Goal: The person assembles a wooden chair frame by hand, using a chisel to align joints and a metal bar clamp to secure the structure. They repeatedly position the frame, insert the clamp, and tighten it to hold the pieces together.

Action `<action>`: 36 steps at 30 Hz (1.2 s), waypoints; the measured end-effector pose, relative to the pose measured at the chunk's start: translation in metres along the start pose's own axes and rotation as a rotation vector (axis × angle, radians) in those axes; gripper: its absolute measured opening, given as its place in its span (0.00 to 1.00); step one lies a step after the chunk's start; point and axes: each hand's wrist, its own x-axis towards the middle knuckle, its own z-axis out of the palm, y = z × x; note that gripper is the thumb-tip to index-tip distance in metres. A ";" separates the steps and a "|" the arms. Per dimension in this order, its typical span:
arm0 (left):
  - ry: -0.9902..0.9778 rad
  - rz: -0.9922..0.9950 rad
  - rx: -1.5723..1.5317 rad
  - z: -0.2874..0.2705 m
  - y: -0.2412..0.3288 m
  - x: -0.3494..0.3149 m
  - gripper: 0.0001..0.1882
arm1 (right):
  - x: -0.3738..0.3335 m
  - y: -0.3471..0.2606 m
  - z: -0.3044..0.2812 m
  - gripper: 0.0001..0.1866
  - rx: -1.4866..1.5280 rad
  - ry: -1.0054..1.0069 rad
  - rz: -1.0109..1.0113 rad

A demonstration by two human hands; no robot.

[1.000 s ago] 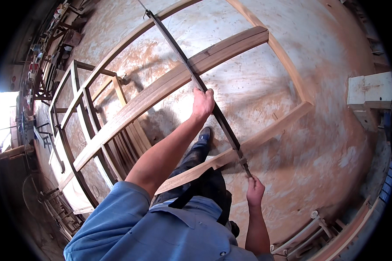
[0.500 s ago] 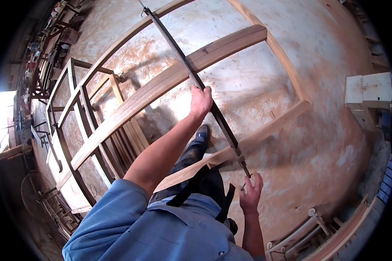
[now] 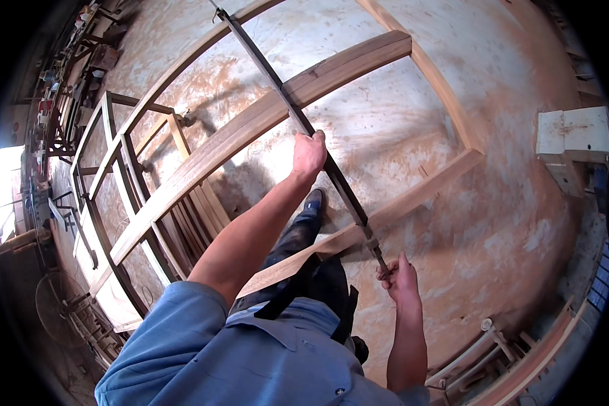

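A long dark metal bar clamp (image 3: 344,191) lies slantwise across a large wooden frame. It runs from the far curved rail (image 3: 176,71), over the broad middle beam (image 3: 348,68), to the near rail (image 3: 423,193). My left hand (image 3: 309,154) is closed around the bar just on my side of the middle beam. At the clamp's near end, my right hand (image 3: 402,279) has its fingers curled on the screw handle, thumb raised. The handle is mostly hidden by those fingers.
A dark-edged metal and wood framework (image 3: 108,145) stands under the left part of the frame. A white box-like unit (image 3: 575,135) sits at far right, and curved wooden parts (image 3: 480,345) lie at lower right. My shoe (image 3: 314,200) is on the stained floor beneath the frame.
My right hand has turned over at the clamp's screw end, its fingers now curled around the handle and its forearm shifted right. My left hand keeps its grip on the bar.
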 end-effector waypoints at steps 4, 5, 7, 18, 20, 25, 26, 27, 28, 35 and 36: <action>-0.045 -0.039 0.019 -0.004 0.021 -0.012 0.20 | 0.007 -0.001 0.013 0.25 0.159 0.004 0.182; -0.060 -0.043 0.010 -0.005 0.021 -0.010 0.19 | 0.005 -0.002 0.016 0.24 0.149 0.034 0.153; -0.046 -0.059 -0.023 -0.002 -0.005 0.006 0.17 | -0.007 0.007 0.011 0.19 -0.321 0.278 -0.361; -0.149 -0.156 -0.163 0.000 -0.014 0.009 0.14 | -0.016 0.009 0.014 0.20 -1.325 0.241 -1.307; -0.125 -0.136 -0.114 0.002 -0.013 0.009 0.14 | -0.018 0.007 0.015 0.14 -1.217 0.216 -1.297; -0.112 -0.135 -0.101 0.002 -0.012 0.009 0.14 | -0.011 0.022 0.013 0.15 -0.465 -0.053 -0.472; -0.112 -0.136 -0.089 0.002 -0.011 0.009 0.15 | -0.010 0.028 0.014 0.16 -0.323 -0.086 -0.468; -0.113 -0.138 -0.078 0.002 -0.011 0.009 0.15 | -0.010 0.034 0.016 0.17 -0.183 -0.119 -0.463; -0.118 -0.142 -0.087 0.001 -0.014 0.011 0.14 | -0.010 0.038 0.022 0.18 -0.148 -0.018 -0.487; -0.142 -0.155 -0.294 0.004 -0.014 0.006 0.12 | -0.010 0.045 0.067 0.23 -0.080 0.467 -0.558; -0.152 -0.153 -0.304 0.003 -0.016 0.006 0.11 | -0.006 0.047 0.065 0.23 -0.068 0.467 -0.520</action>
